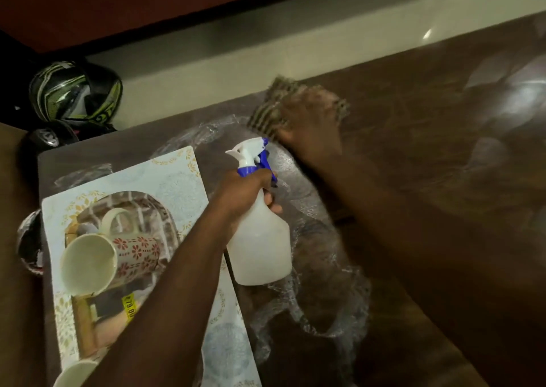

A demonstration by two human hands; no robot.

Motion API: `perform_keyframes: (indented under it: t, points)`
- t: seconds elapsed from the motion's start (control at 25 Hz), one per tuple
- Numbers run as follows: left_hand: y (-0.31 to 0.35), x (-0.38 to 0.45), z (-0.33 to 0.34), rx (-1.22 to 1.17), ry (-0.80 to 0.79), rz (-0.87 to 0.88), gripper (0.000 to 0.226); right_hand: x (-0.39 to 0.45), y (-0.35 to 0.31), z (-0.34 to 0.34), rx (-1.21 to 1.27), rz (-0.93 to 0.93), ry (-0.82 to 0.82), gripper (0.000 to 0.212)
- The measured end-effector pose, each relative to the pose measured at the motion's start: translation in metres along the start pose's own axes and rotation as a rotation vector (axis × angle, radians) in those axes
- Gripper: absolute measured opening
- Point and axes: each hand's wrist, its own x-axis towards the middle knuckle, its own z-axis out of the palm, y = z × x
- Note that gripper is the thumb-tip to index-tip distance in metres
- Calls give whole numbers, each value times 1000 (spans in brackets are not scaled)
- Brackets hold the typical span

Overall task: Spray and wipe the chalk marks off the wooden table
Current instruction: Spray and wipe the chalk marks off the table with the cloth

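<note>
l hand grips spray bottle; r hand presses cloth on table, fingers blurred

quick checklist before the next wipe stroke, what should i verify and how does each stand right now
1. Cloth under the right hand, on the table: ok.
2. Spray bottle gripped by the left hand at the neck: ok.
3. Nozzle aimed at the marks: not ok, it points left, toward the placemat.
4. Chalk marks gone: not ok, white swirls remain near the bottle.
5. Mug clear of the wiping path: ok, it lies on its side on the placemat.
6. Liquid left in the bottle: cannot tell.
</note>
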Motion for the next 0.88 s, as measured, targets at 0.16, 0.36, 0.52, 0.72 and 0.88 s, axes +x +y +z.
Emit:
perform_keyframes:
  t: [0.16, 0.36, 0.52, 0.72, 0.88]
  points:
    - [-8, -26, 2, 12, 61, -20, 10, -79, 35, -4, -75, -399, -9, 48]
    - [-15, -25, -3, -46, 83, 70, 10, -49, 11, -8, -29, 82, 153, 46]
    - [-13, -32, 2, -34, 92, 69, 12, -153, 23, -7, -54, -454, -59, 45]
    - [-23, -55, 5, -14, 94, 87, 14, -145, 48, -31, -101, -38, -27, 46]
    - [-35, -63, 12, -9, 100, 74, 16, -242, -7, -6, 8, -377, -100, 47]
